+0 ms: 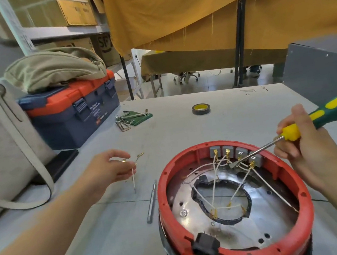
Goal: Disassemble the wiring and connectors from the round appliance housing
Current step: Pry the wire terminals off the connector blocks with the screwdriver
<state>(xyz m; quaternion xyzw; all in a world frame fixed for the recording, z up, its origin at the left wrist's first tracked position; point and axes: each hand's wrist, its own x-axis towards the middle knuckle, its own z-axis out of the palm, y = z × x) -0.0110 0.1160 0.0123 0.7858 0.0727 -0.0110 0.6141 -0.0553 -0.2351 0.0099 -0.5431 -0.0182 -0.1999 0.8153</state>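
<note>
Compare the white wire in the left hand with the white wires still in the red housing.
The loose white wire with brass terminals hangs free, pinched by the left hand beside the round red plastic housing. The white housing wires remain inside, running from the grey connector blocks. Both have white insulation and brass-coloured terminals.

Probably workshop: toolbox point(72, 111), stacked cartons point(75, 7).

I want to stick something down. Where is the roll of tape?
In the head view, the roll of tape lies flat on the grey table, far side, beyond the red round housing and right of the hex keys.
</note>
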